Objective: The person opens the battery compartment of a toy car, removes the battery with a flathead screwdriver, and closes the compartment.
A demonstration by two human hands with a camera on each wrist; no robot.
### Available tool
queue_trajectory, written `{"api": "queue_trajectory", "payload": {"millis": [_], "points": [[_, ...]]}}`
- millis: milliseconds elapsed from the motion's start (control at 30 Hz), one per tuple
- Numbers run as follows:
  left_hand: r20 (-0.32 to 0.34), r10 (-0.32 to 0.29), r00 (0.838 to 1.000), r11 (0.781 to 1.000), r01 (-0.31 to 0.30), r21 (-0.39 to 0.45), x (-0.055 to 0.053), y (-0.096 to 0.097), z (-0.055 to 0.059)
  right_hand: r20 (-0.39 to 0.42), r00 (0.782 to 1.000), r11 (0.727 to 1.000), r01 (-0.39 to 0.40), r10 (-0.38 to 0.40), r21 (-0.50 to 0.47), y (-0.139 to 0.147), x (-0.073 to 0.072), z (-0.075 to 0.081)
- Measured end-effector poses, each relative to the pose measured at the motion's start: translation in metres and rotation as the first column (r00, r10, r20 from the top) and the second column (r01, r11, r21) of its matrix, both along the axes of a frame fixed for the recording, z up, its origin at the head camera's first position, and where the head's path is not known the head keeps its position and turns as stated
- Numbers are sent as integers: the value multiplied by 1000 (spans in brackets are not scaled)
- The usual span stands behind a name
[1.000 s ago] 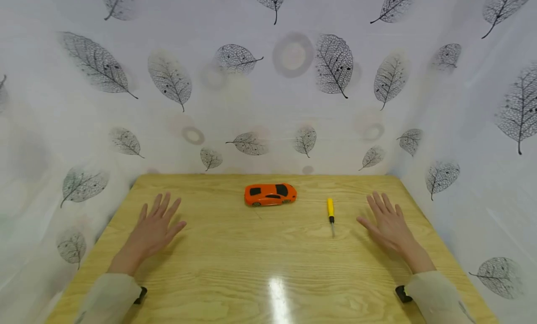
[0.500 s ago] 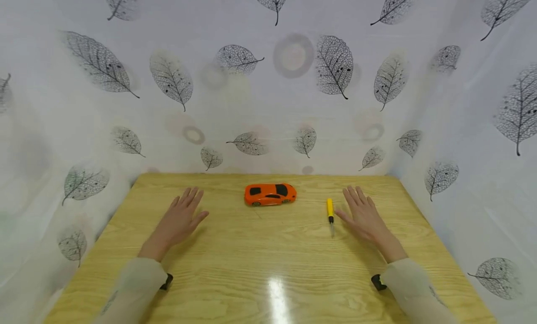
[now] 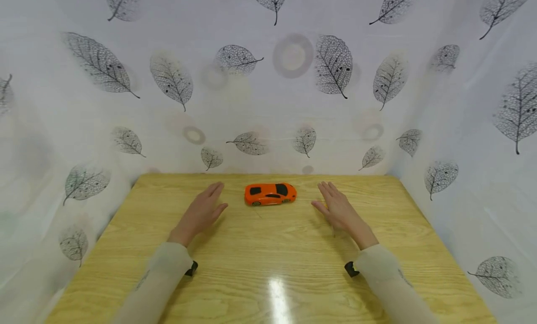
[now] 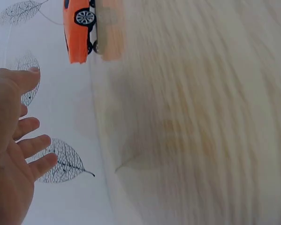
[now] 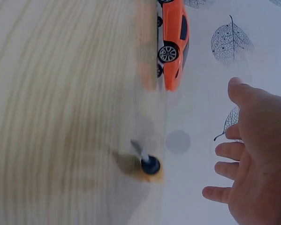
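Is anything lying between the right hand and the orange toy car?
No: the head view shows bare tabletop between the right hand and the orange toy car. The screwdriver lies outside that stretch, mostly hidden by the hand.

Glare on tbl (image 3: 260,249), soft shadows, wrist pics blurry

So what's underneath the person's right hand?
A screwdriver, lying on the table. From the head camera, the right hand covers most of it. The right wrist view shows its metal shaft, dark collar and some yellow handle; the rest is hidden.
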State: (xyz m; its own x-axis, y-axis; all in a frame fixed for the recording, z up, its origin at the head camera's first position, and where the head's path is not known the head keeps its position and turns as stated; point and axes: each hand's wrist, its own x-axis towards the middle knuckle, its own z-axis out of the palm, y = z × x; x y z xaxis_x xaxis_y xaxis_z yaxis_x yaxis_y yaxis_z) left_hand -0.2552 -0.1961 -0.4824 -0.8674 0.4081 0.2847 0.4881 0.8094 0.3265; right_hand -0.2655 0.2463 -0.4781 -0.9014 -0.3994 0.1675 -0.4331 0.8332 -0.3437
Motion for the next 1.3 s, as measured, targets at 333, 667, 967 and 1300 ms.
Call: {"api": "queue_trajectory", "payload": {"millis": [333,667,967,1300], "points": [[115,12,993,1000,-14,15,-19,32,-5,36,998,998,-42,44,-40,-30,-12,1],[212,15,977,996,-33,82,-30,50,-15,74,995,996,-68,72,-65,-54,-30,-4],[313,24,949,985,-77,157,-31,63,-16,140,988,996,-52,61,-66,-69,-44,-9],[327,1,945,986,-55,156,-42,73,-22,151,983,987,-79,100,-143,-77,-55,-19]]}}
